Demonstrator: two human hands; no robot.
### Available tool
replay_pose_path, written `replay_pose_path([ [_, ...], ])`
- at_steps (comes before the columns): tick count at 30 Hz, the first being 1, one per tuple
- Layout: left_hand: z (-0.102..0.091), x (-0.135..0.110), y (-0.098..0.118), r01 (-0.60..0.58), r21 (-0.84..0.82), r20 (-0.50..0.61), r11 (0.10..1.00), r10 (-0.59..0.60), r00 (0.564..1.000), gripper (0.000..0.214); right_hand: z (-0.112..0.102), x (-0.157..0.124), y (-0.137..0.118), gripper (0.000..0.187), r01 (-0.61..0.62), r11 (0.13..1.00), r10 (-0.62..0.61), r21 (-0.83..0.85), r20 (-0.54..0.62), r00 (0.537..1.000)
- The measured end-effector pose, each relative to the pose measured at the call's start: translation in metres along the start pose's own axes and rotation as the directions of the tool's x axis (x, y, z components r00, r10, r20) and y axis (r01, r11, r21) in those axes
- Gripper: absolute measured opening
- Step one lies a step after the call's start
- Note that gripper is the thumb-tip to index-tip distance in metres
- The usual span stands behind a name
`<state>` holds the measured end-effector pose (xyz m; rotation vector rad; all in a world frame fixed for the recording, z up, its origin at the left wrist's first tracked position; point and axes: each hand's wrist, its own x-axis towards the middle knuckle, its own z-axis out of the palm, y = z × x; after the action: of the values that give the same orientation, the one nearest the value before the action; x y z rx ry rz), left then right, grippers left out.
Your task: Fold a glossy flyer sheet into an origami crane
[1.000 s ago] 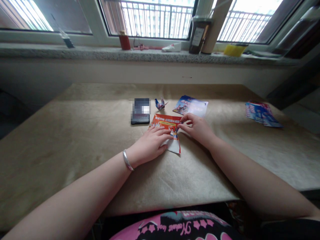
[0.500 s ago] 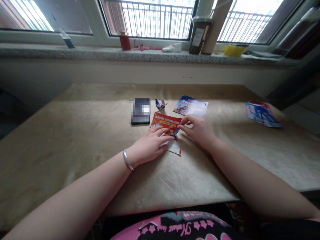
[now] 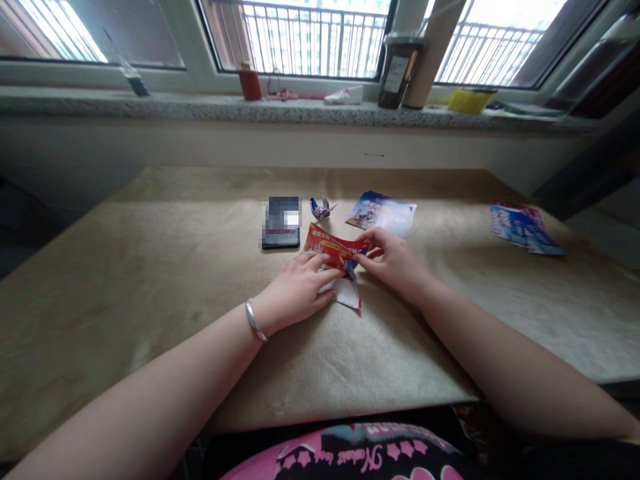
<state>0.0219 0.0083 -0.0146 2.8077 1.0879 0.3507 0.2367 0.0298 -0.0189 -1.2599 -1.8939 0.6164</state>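
Observation:
A red printed paper sheet, white on its reverse, lies partly folded on the table in front of me. My left hand rests flat over its lower left part with the fingers stretched out. At the sheet's right side, my right hand pinches the edge between thumb and fingers and bends it up. The white underside shows below my left fingers. Just beyond the sheet stands a small folded paper crane, blue and patterned. A dark phone, partly pixelated, lies to the left of the crane.
Behind my right hand is a stack of blue printed leaflets. More leaflets lie at the table's right. The beige table meets a wall under a stone windowsill holding a red container, a dark jar and a yellow object.
The right side of the red sheet has been lifted and bent toward me by my right hand, so its upper edge now curves. My left hand has stayed almost in place.

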Motion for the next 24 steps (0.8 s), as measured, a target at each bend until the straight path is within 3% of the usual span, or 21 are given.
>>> replay_pose_path([
  [3,-0.002,0.0012,0.0008,-0.017,-0.007,0.019,1.0,0.017,1.0,0.033,0.0007,0.0004,-0.001,0.011,-0.029,1.0,0.03,-0.006,0.037,0.999],
  [12,-0.0058,0.0028,0.0015,-0.048,-0.018,0.018,0.999,0.048,0.999,0.027,-0.0012,0.0001,-0.0001,0.016,-0.023,0.985,0.032,-0.172,0.052,0.998],
  [24,-0.0063,-0.0019,0.0018,-0.015,0.025,-0.02,1.0,0.015,1.0,0.029,-0.0014,-0.0001,0.005,0.015,-0.024,0.978,0.05,-0.205,0.12,0.991],
])
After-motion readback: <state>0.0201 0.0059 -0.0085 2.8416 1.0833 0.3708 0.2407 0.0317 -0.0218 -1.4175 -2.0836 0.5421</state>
